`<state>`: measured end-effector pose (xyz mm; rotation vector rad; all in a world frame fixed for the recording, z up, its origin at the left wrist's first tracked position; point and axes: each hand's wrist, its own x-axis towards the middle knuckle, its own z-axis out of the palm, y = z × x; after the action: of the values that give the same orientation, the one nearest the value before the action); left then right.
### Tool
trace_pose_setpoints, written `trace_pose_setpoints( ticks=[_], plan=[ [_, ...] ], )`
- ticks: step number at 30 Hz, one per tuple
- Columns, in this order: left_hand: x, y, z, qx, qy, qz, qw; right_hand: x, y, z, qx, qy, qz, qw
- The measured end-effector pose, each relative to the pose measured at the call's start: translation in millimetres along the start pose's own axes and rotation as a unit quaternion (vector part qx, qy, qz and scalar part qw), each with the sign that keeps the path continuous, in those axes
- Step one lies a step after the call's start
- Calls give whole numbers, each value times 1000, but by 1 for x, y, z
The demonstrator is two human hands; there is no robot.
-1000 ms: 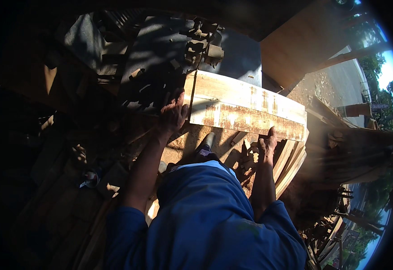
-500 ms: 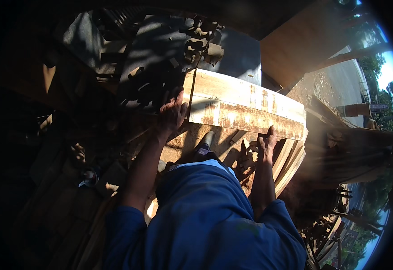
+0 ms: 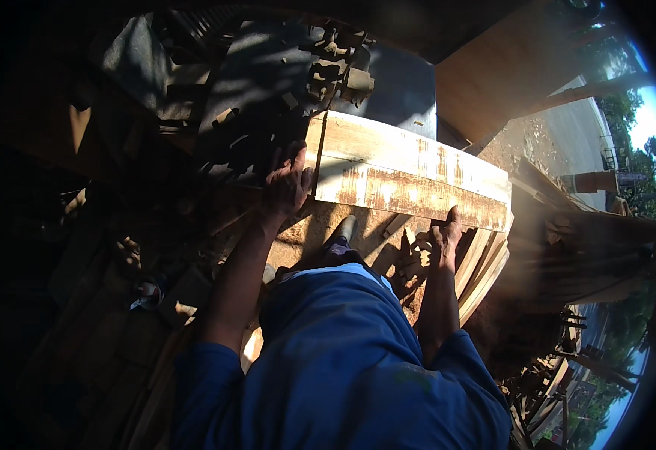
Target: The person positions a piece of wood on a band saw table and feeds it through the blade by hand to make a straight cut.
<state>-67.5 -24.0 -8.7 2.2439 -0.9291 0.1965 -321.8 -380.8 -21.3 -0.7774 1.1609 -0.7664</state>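
Note:
A wide pale wooden board [image 3: 410,146] with a rough brown-streaked strip along its near side lies across a dark flat table [image 3: 399,82]. A thin dark line crosses the board close to its left end and runs toward a metal assembly [image 3: 356,84] on the table. My left hand [image 3: 290,181] rests against that left end, fingers stretched forward and partly in shadow. At the near edge, toward the right end, my right hand [image 3: 446,231] grips the board, thumb on top; the fingers underneath are hidden.
Long wooden strips [image 3: 482,270] are stacked below the board's right end. Small offcuts [image 3: 410,251] lie on the ground by my foot [image 3: 347,227]. Scraps are scattered on the table's shaded left part. A large wooden panel [image 3: 497,71] stands at the far right.
The board has shifted very slightly away from me, along with both hands. My grip looks the same.

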Motion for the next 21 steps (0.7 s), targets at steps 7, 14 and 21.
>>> trace_pose_setpoints(
  ticks=[7, 14, 21],
  plan=[
    [-3, -1, 2, 6, -27, -34, 999, -8, 1, -2, -6, -25, -6, 1000],
    [0, 1, -3, -3, -19, -19, 1000, 0, 2, -10, -29, -64, -22, 997],
    [3, 5, -3, -3, -52, -47, 998, 11, 4, 2, 41, 14, -10, 999]
  ],
)
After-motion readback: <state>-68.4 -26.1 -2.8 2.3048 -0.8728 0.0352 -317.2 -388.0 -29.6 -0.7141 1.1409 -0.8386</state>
